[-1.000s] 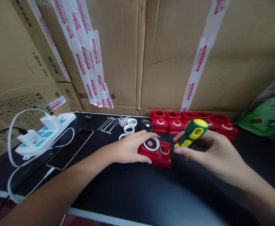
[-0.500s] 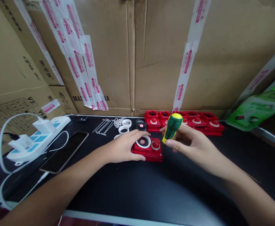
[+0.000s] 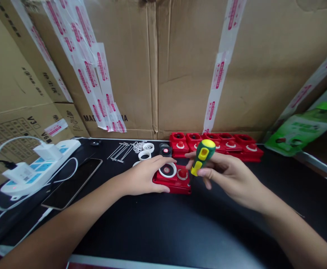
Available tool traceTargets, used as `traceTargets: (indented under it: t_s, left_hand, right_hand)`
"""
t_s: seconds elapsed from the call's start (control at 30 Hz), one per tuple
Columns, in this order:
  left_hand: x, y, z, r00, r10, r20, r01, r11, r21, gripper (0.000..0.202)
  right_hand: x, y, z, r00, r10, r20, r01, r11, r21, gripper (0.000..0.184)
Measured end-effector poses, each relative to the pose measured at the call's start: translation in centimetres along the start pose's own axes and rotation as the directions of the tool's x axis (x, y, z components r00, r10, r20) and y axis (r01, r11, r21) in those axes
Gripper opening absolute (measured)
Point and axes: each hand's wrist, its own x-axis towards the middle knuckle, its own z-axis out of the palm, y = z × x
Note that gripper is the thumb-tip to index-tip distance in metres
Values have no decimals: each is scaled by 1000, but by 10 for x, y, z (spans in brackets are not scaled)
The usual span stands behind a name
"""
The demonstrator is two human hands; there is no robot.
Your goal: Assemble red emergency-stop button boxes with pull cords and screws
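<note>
My left hand [image 3: 145, 175] grips a red plastic housing [image 3: 177, 185] from its left side, fingers over the back and thumb along the front. The housing lies on the black table, with a white ring [image 3: 175, 170] around a dark disc and a red knob [image 3: 183, 172] beside it. In my right hand [image 3: 222, 168] is a screwdriver [image 3: 202, 157] with a green and yellow handle, tilted with its handle end up. Its tip points down by the housing's right front corner; whether it touches the screw there I cannot tell.
Several similar red housings [image 3: 229, 147] stand in a row at the back. White rings [image 3: 145, 155], a black round part [image 3: 165, 150] and thin metal rods [image 3: 121, 152] lie left of them. A phone [image 3: 72, 183], power strip [image 3: 40, 168] and cables lie at left, a green pouch [image 3: 299, 130] at right.
The screwdriver has turned in my right hand, showing more yellow, and come down slightly toward the housing's right corner. My left hand keeps its hold; the whole view has shifted slightly.
</note>
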Motion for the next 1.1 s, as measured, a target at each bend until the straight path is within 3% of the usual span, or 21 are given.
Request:
traceTargets:
  t_s: [0.13, 0.27, 0.37, 0.43, 0.57, 0.63, 0.7, 0.9, 1.1]
  left_hand:
    - [0, 0, 0, 1000, 6, -5, -6, 1000, -1, 79]
    - [-1, -1, 0, 1000, -6, -9, 6, 1000, -4, 79]
    - [-1, -1, 0, 1000, -10, -8, 10, 1000, -3, 79]
    - [-1, 0, 0, 1000, -13, -4, 13, 1000, -2, 78]
    - [0, 2, 0, 1000, -22, -2, 22, 1000, -4, 76]
    - [0, 3, 0, 1000, -22, -2, 22, 1000, -7, 75]
    - [0, 3, 0, 1000, -23, -4, 23, 1000, -4, 75]
    - [-2, 3, 0, 999, -43, -6, 43, 999, -2, 79]
    - [0, 2, 1, 1000, -22, -18, 22, 1000, -12, 80]
  right_hand:
    - [-2, -3, 4, 998, 58, 17, -58, 998, 15, 41]
    - [1, 7, 6, 992, 59, -109, -60, 998, -10, 49]
    - [3, 12, 5, 978, 61, -200, -65, 998, -16, 40]
    - [3, 9, 4, 981, 84, -175, -81, 996, 26, 36]
    - [-1, -3, 1, 996, 91, 22, -93, 992, 88, 33]
    - [-3, -5, 1, 994, 83, 65, -90, 989, 116, 35]
    - [-2, -2, 3, 995, 81, 52, -87, 990, 115, 37]
    - [5, 11, 10, 990, 57, -131, -49, 997, 61, 46]
    - [2, 3, 6, 991, 117, -67, -115, 993, 29, 44]
